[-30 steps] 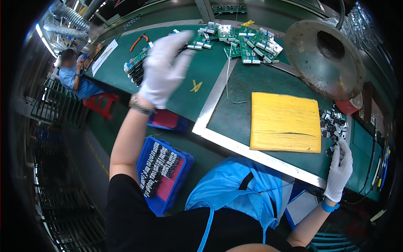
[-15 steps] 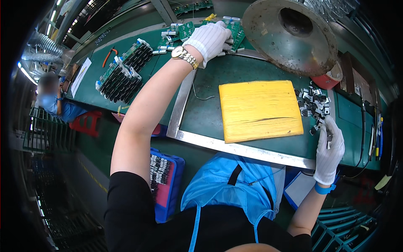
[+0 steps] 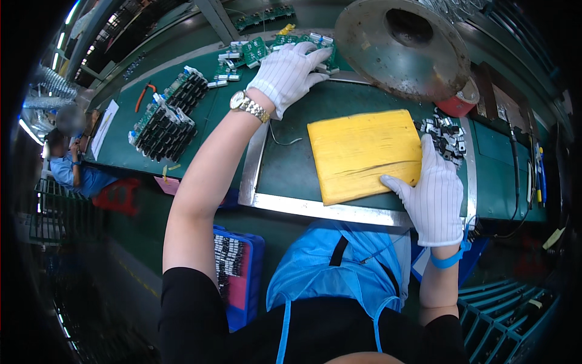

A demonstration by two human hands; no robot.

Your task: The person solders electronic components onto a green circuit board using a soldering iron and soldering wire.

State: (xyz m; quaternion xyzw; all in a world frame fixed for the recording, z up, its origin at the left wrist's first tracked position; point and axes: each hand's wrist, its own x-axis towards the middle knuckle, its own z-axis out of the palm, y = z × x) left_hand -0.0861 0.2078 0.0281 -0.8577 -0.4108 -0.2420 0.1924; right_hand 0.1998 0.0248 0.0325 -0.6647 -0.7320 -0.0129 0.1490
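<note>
My left hand [image 3: 286, 77], in a white striped glove with a watch at the wrist, reaches to the far side of the bench. Its fingers are spread over green circuit boards [image 3: 254, 52], and nothing shows in its grasp. My right hand [image 3: 433, 200], gloved the same way, is open at the near right corner of a flat yellow block [image 3: 364, 155]. The thumb rests on the block's top, and the fingers point away along its right edge. Just beyond those fingertips lies a pile of small black and silver components [image 3: 445, 136].
A large metal funnel-shaped hood [image 3: 400, 60] hangs over the back right, beside a red round container [image 3: 458, 104]. Stacked boards with black parts [image 3: 162, 130] stand at left, near orange-handled pliers [image 3: 144, 97]. A blue bin [image 3: 254, 267] sits below the bench edge. Another person [image 3: 76, 167] sits far left.
My right hand has left the component pile, moved left onto the yellow block's corner, and spread its fingers. My left hand's fingers have spread apart over the boards. The view has shifted slightly.
</note>
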